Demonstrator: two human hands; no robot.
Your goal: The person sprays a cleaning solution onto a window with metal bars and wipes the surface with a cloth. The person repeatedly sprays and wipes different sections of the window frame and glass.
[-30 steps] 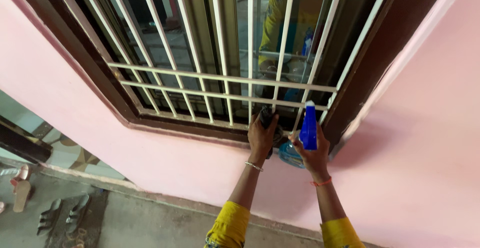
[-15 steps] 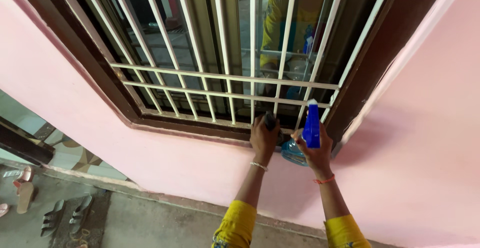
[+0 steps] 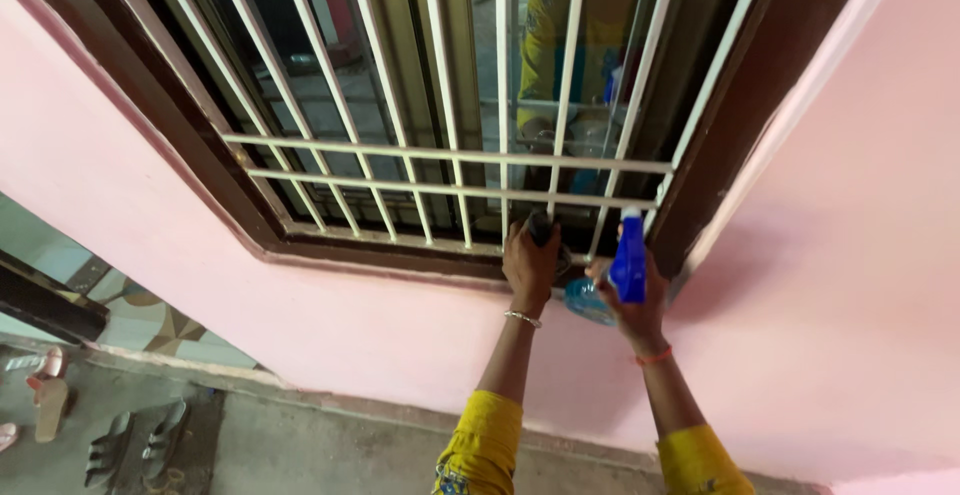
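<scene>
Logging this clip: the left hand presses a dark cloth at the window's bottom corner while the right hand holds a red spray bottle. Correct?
Not quite: the spray bottle in the right hand is blue, not red, as the head view shows. The left hand does press a dark cloth at the window's bottom corner.

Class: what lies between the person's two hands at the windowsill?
In the head view, only a narrow strip of pink wall and brown sill separates the left hand from the right hand.
</scene>
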